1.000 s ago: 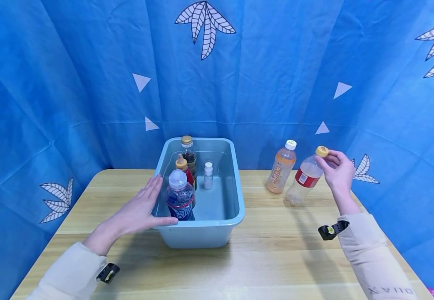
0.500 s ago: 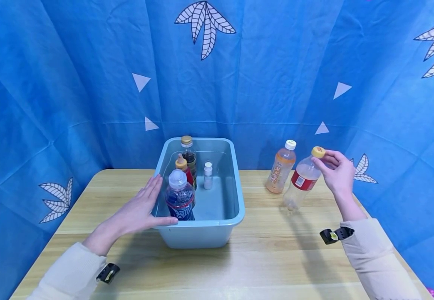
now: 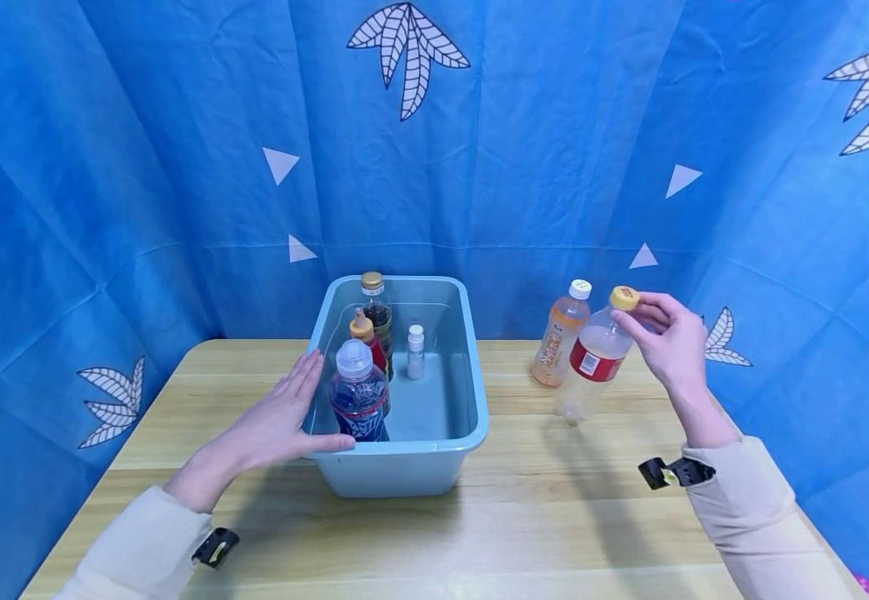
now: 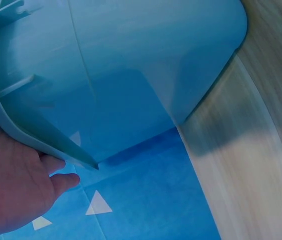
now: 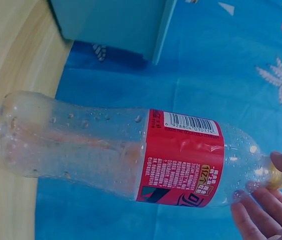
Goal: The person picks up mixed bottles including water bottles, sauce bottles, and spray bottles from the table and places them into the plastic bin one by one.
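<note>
With thumb and fingers my right hand [image 3: 670, 337] pinches a clear plastic soda bottle [image 3: 590, 367] by its yellow-capped neck. The bottle has a red label with a barcode, droplets inside, and tilts with its cap to the right. Whether its base touches the table I cannot tell. An orange drink bottle [image 3: 556, 346] with a white cap stands just behind it. My left hand [image 3: 272, 421] rests on the left rim of a light blue basin [image 3: 471, 350], fingers extended. In the left wrist view the basin's outer wall [image 4: 131, 55] fills much of the picture.
Inside the basin, along its left, stand a blue-labelled bottle [image 3: 359, 400], a red squeeze bottle [image 3: 380, 352] and a dark bottle with a gold cap [image 3: 372, 282]. A small white-capped vial [image 3: 416, 354] stands near its middle. A blue curtain [image 3: 554, 125] borders the wooden table [image 3: 531, 517].
My right hand has carried the soda bottle a little to the left, now partly overlapping the orange drink bottle in the head view. The left hand stays on the basin rim.
</note>
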Demonstrator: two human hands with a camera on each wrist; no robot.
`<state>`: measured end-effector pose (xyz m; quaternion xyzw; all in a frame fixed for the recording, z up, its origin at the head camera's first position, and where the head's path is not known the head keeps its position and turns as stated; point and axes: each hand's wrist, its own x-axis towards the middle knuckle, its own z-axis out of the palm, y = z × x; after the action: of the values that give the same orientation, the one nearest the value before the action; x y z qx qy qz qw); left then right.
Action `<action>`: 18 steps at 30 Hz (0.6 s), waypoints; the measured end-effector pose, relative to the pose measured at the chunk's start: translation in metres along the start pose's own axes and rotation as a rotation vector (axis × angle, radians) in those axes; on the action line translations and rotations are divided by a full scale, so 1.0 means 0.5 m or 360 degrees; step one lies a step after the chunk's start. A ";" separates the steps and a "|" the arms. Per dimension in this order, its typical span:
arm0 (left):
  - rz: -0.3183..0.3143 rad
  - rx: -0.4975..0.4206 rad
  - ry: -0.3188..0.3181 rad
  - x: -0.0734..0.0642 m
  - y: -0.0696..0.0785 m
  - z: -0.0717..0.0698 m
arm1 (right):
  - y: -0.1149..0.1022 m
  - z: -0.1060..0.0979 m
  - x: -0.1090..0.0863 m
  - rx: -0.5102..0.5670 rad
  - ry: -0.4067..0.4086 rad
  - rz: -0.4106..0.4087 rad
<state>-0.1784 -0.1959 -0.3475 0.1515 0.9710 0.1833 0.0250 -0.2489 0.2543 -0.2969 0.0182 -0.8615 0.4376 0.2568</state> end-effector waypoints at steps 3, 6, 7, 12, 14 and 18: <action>0.0008 -0.0001 0.0006 -0.001 0.001 -0.001 | -0.017 -0.002 -0.001 -0.0019 0.0002 -0.0047; 0.0014 -0.0010 0.0009 -0.001 0.001 -0.001 | -0.034 -0.003 -0.002 -0.0022 0.0015 -0.0102; 0.0015 -0.0012 0.0010 -0.001 0.001 -0.001 | -0.040 -0.004 -0.002 -0.0020 0.0016 -0.0117; 0.0020 -0.0001 0.0015 -0.001 -0.001 0.000 | -0.066 -0.007 -0.006 0.0025 0.0010 -0.0184; 0.0018 0.0001 0.0014 0.000 -0.002 0.001 | -0.076 -0.007 -0.006 0.0048 0.0010 -0.0218; 0.0003 0.0002 0.0003 0.002 -0.004 0.002 | -0.095 -0.007 -0.005 0.0083 0.0004 -0.0277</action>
<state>-0.1797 -0.1972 -0.3490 0.1522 0.9710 0.1828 0.0237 -0.2329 0.2271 -0.2610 0.0992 -0.8447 0.4360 0.2943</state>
